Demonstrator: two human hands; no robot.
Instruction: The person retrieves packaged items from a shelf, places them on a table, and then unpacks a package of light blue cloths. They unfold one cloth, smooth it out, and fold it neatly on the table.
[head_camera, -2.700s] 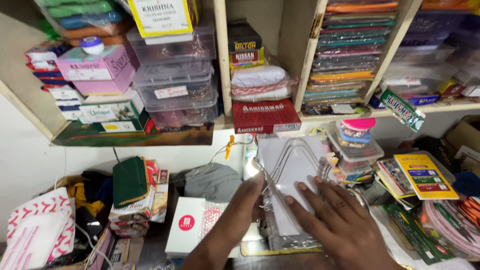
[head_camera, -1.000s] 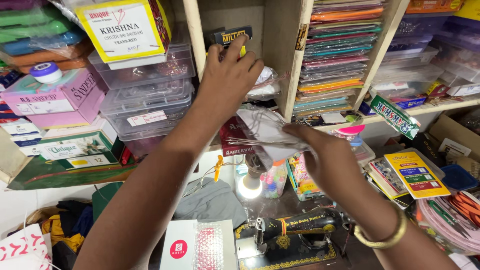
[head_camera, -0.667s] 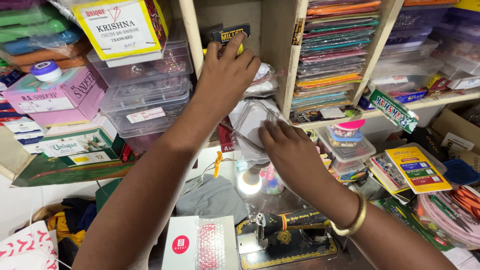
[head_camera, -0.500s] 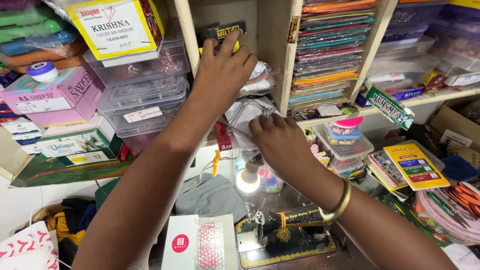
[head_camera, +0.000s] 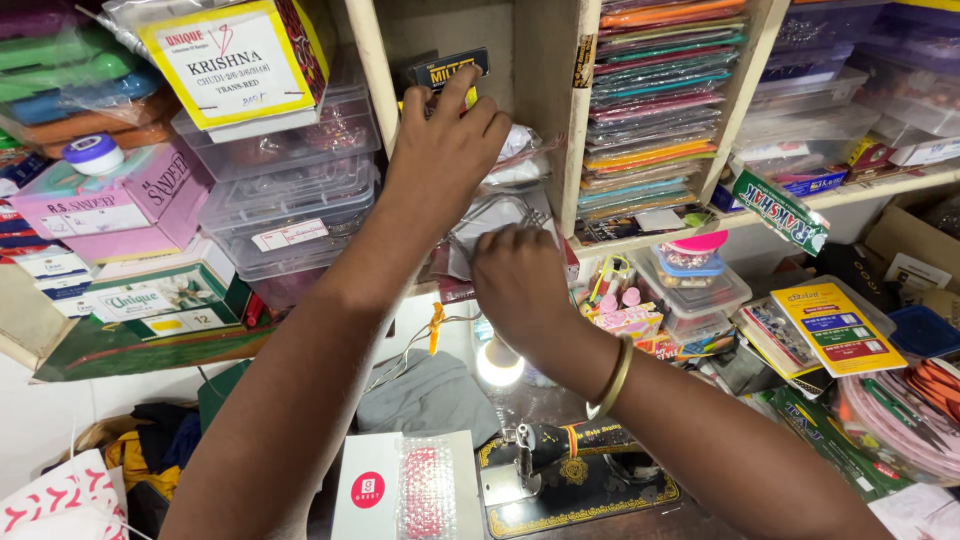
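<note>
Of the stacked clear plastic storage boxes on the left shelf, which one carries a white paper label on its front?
The lower clear plastic box, under two unlabelled clear boxes and level with the person's left forearm; its front bears a small white rectangular label.

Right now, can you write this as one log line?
left hand: lifting the shelf stack | right hand: pushing clear packet under it | shelf: packed | sewing machine: below, untouched

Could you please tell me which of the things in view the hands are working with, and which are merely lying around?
In hand:
left hand, lifting the stacked packets on the shelf
right hand, pushing in the clear packet
shelf

Lying about:
sewing machine
lamp
clear boxes
pink box
yellow booklet
grey cloth
</note>
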